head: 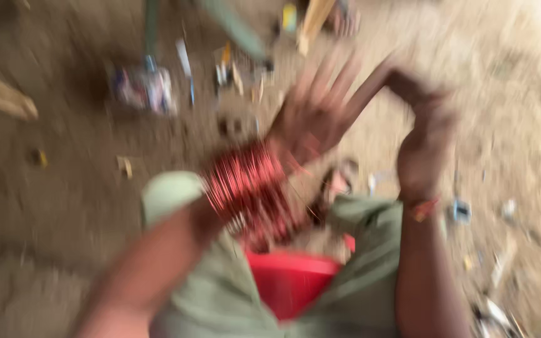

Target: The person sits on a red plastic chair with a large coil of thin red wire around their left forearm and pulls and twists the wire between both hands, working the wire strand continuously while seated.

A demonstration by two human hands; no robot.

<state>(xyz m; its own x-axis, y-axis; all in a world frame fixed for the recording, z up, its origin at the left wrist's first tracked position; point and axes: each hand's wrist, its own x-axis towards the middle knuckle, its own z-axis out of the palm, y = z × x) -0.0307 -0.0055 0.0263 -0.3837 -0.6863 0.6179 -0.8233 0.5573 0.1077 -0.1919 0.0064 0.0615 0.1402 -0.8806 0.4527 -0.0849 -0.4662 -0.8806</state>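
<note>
red bangles (248, 188) stacked on left wrist; left hand (314, 116) fingers spread open; right hand (424, 144) fingers blurred, unclear.

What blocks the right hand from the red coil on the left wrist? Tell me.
Nothing visible does. The red wire coil rings the left wrist; the right hand hangs apart, only blurred ground between them.

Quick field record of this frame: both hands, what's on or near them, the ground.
left hand: open, fingers spread, blurred, holds nothing visible
coil of red wire: looped around the left forearm near the wrist
right hand: raised, grip unclear through blur
red container: below the arms, between the knees
ground: sandy dirt, small scattered debris
image: heavy motion blur
</note>
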